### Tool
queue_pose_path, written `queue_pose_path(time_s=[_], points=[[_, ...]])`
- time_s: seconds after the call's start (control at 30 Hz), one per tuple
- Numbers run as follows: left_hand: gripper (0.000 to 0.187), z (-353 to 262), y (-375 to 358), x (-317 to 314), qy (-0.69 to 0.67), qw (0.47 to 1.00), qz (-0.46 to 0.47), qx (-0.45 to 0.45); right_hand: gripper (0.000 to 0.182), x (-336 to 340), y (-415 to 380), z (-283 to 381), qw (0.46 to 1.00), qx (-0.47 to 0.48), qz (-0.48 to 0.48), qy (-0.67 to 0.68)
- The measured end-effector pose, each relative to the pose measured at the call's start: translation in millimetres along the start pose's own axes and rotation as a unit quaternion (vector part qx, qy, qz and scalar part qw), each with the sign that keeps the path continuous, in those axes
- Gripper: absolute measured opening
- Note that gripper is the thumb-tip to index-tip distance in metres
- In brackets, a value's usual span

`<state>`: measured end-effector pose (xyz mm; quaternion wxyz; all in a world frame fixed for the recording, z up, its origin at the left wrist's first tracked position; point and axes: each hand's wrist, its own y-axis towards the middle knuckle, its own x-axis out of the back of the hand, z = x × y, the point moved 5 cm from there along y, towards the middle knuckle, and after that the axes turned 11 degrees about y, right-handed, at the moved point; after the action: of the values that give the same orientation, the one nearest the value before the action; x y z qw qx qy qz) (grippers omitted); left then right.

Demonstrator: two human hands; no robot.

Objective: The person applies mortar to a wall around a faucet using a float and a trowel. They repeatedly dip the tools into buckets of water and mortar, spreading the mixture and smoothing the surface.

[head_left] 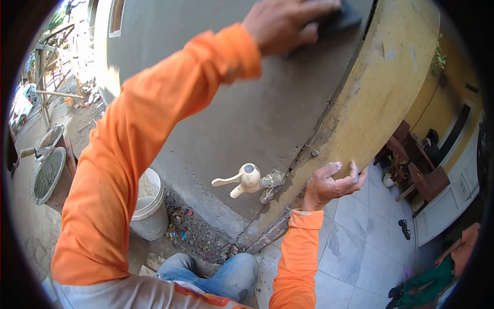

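Observation:
My left hand (280, 23) is raised high and presses a dark sponge float (342, 18) flat against the wet grey plastered wall (242, 108). My right hand (332, 183) rests lower down on the edge of the yellow wall (381, 98), fingers loosely curled with nothing in them. A cream plastic tap (246, 180) sticks out of the plaster between my arms, just left of my right hand. Both sleeves are orange. My knee in blue jeans (226, 273) is bent below.
A white bucket (149, 203) stands at the wall's foot beside rubble. Two mortar-filled buckets (47, 175) sit at the left near wooden scaffolding (51, 77). To the right lie a tiled floor (360, 247), wooden furniture (422, 180), sandals (405, 228) and green cloth (427, 283).

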<state>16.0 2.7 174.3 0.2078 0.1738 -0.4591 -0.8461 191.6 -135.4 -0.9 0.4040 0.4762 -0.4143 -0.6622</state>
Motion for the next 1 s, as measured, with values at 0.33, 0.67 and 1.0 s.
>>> queue_pose_path(time_s=[0.33, 0.67, 1.0], points=[[0.069, -33, -66, 5, 0.004, 0.993, 0.114, 0.036, 0.029, 5, 2, -2, 1.000, 0.008, 0.009, 0.010], [0.069, -51, -95, 15, -0.072, 0.970, 0.227, 0.046, 0.029, 5, 4, -2, 1.000, 0.005, 0.007, 0.008], [0.070, -65, -108, 9, -0.076, 0.969, 0.232, 0.030, 0.027, 5, 1, -2, 1.000, -0.003, 0.000, 0.019]])
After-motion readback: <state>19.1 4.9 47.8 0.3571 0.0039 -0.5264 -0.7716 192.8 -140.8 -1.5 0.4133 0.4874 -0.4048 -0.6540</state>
